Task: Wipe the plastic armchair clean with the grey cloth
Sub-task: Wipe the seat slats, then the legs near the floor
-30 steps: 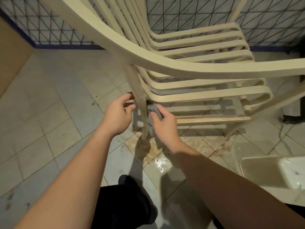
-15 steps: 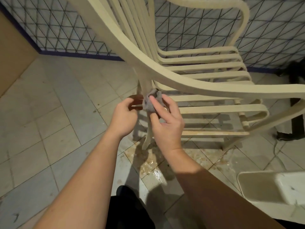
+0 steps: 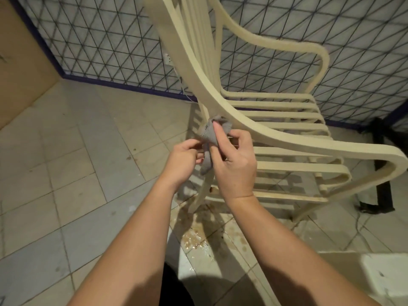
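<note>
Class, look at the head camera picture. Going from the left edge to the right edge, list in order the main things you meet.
Brown wall panel → left hand → grey cloth → right hand → front curl of the plastic armchair's near armrest.

Both forearms are bare from the frame's lower edge up to the wrists, with no sleeve showing; the left hand (image 3: 181, 163) and right hand (image 3: 237, 167) are bare, fingernails short; a dark, black-looking garment (image 3: 174, 288) shows low between the arms.
</note>
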`<state>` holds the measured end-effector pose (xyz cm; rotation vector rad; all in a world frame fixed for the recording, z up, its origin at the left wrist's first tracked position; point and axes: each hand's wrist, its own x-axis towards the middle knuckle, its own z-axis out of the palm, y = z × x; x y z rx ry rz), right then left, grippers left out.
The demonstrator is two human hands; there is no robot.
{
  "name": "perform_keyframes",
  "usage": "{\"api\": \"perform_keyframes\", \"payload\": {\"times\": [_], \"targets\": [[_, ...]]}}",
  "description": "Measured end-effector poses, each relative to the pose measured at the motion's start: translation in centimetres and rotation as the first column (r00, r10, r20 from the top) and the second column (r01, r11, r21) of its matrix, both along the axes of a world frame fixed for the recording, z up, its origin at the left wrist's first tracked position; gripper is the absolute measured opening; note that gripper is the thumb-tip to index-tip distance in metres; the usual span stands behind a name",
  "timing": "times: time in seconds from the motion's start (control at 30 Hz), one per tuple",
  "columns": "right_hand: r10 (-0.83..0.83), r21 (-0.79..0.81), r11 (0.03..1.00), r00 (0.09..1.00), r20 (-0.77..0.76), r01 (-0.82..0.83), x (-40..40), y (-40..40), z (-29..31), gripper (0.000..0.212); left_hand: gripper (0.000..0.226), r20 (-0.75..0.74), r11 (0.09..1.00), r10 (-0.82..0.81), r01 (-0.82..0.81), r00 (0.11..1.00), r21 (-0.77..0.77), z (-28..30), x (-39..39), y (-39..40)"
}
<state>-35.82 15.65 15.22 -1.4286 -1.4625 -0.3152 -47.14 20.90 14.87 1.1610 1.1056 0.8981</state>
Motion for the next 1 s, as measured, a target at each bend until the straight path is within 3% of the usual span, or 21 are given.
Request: {"api": "perform_keyframes", "payload": {"times": [0.1,0.17,0.37,0.47,0.57,0.63,0.77,0.87,1.0], "targets": [[0.012,-0.198,0.980,0.993,0.116,0.011,0.7,-0.5,-2.9,0.037,0.052,-0.025,0.999,-0.003,0.002,1.000,-0.044,0.0,-0.3,0.1],[0.004,-0.260,0.965,0.993,0.114,0.026,1.8,-1.9,-4.1,0.037,0.053,-0.043,0.999,-0.012,0.010,0.999,-0.047,-0.2,-0.4,0.2],[-0.063,0.092,0.994,0.997,0.035,0.060,1.5,-0.4,2.7,0.035,0.057,-0.058,1.000,-0.006,0.004,0.998,-0.028,-0.2,-0.2,0.4],[-0.031,0.002,1.000,0.986,0.162,0.031,0.2,1.2,3.0,0.043,0.056,-0.037,1.000,-0.004,0.004,0.999,-0.010,0.2,-0.2,0.1],[0.071,-0.226,0.974,0.954,0.292,-0.003,0.6,0.3,0.0,0.055,0.051,-0.050,1.000,0.024,-0.024,0.998,-0.008,0.3,-0.4,0.1],[0.105,-0.308,0.951,0.949,0.298,-0.008,1.5,-1.1,-1.1,0.046,0.051,-0.061,0.999,0.033,-0.035,0.998,-0.025,0.4,-0.3,0.1],[0.016,-0.100,0.995,0.975,0.220,0.006,1.6,-1.1,2.0,0.039,0.058,-0.046,0.998,0.022,-0.024,0.999,-0.052,0.6,-0.2,0.0],[-0.060,0.015,0.998,0.964,0.257,0.058,0.2,1.1,4.9,0.043,0.059,-0.040,0.999,0.008,-0.010,0.999,-0.052,0.8,-0.2,-0.1],[0.006,-0.157,0.986,0.928,0.373,0.057,0.5,0.6,1.6,0.050,0.055,-0.065,0.999,0.002,-0.005,0.998,-0.054,0.8,-0.4,0.0]]}}
